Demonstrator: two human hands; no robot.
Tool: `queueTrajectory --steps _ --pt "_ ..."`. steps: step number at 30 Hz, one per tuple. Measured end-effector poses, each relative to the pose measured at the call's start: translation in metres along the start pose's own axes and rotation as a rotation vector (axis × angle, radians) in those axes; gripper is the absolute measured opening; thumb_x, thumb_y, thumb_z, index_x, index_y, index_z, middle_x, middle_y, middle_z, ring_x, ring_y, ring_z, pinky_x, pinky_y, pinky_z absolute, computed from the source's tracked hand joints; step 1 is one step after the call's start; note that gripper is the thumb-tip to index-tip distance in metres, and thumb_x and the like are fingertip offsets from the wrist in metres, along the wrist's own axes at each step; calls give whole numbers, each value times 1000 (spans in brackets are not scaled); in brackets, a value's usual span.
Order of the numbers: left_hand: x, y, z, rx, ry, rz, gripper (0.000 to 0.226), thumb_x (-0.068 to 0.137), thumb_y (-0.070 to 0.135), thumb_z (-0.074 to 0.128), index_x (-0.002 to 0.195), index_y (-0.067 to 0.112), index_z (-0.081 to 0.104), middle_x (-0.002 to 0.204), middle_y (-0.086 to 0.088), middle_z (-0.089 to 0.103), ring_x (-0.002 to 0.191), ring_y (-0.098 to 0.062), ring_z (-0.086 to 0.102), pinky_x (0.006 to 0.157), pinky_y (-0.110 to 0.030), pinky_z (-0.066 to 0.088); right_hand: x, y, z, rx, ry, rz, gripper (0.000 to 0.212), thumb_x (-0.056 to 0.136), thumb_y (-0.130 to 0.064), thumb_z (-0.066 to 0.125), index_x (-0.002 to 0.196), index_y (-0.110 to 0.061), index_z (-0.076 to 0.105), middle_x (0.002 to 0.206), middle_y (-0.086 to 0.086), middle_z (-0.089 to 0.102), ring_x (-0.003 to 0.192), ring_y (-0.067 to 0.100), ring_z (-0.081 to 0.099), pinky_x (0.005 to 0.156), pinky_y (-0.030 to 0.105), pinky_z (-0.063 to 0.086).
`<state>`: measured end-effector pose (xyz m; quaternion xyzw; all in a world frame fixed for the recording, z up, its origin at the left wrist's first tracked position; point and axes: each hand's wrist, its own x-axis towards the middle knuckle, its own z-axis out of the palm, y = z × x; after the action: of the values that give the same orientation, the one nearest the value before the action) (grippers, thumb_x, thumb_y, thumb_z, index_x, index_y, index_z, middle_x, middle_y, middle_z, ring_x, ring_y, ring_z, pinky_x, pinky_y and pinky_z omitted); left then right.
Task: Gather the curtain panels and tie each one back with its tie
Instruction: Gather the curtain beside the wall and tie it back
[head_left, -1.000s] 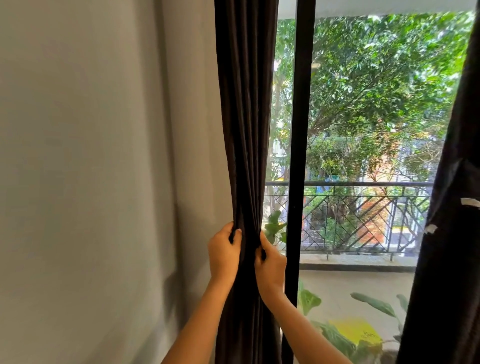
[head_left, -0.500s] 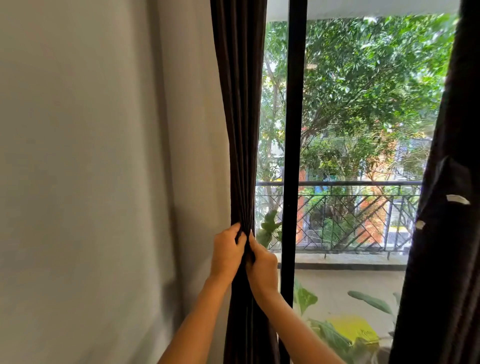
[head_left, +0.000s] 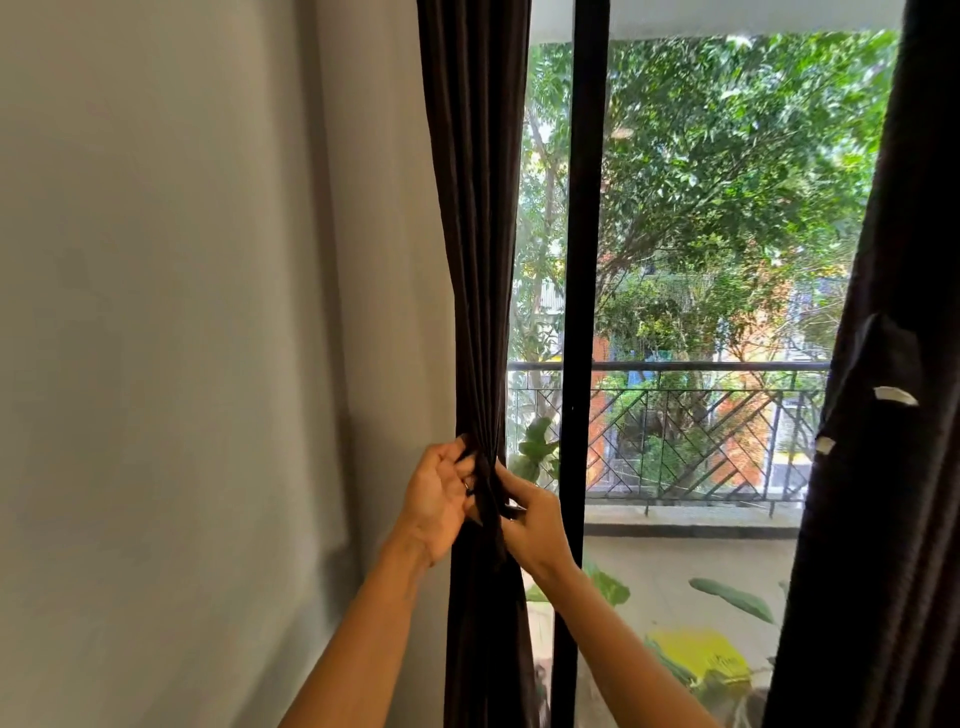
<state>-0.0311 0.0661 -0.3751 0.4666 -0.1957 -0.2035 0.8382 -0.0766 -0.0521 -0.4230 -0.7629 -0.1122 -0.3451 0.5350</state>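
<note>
A dark brown curtain panel (head_left: 475, 234) hangs gathered into a narrow bunch beside the grey wall. At its pinched waist a dark tie (head_left: 487, 512) runs down between my hands. My left hand (head_left: 436, 499) grips the bunch from the left, fingers curled into the fabric. My right hand (head_left: 530, 519) pinches the tie from the right, close against the left hand. A second dark curtain panel (head_left: 878, 415) hangs at the right edge, gathered at mid-height where small white tags (head_left: 894, 396) show.
A grey wall (head_left: 208, 364) fills the left half. A black window frame post (head_left: 584, 312) stands just right of the curtain. Behind the glass lie a balcony with a metal railing (head_left: 691, 441), potted leaves and trees.
My hands have come closer together at the curtain's waist. The right hand has shifted from gripping the bunch to pinching the tie in front of it.
</note>
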Motion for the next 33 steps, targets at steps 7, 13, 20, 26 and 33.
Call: queueTrajectory --steps 7,13,20,26,33 --pt "-1 -15 6 -222 170 54 32 99 21 39 126 10 52 120 -15 62 93 -17 63 81 -35 50 -2 -8 20 253 292 364 44 90 -61 33 87 -34 69 92 -7 72 93 10 66 84 25 49" --pt "-4 -40 9 -246 447 23 12 89 16 62 88 4 61 91 -12 71 68 -12 70 55 -21 57 4 -11 22 387 185 328 54 83 -59 55 89 -7 71 86 9 72 84 22 69 80 31 53" --pt "-7 -30 13 -220 392 -86 33 87 39 63 98 8 68 93 -7 71 87 -17 67 65 -25 51 8 -7 23 363 214 297 22 87 -28 67 87 -6 72 88 16 73 88 30 70 83 39 56" --pt "0 -19 2 -257 246 -116 25 90 30 61 104 9 65 91 -9 73 83 -19 70 67 -30 53 13 -7 20 351 257 305 31 82 -26 73 55 -16 60 58 4 57 63 21 56 68 37 48" --pt "1 -26 1 -382 202 82 18 92 5 52 96 17 66 83 -2 71 73 -10 70 60 -21 56 17 -7 20 282 321 185 20 88 -21 67 80 -4 72 74 11 71 74 21 69 70 30 54"
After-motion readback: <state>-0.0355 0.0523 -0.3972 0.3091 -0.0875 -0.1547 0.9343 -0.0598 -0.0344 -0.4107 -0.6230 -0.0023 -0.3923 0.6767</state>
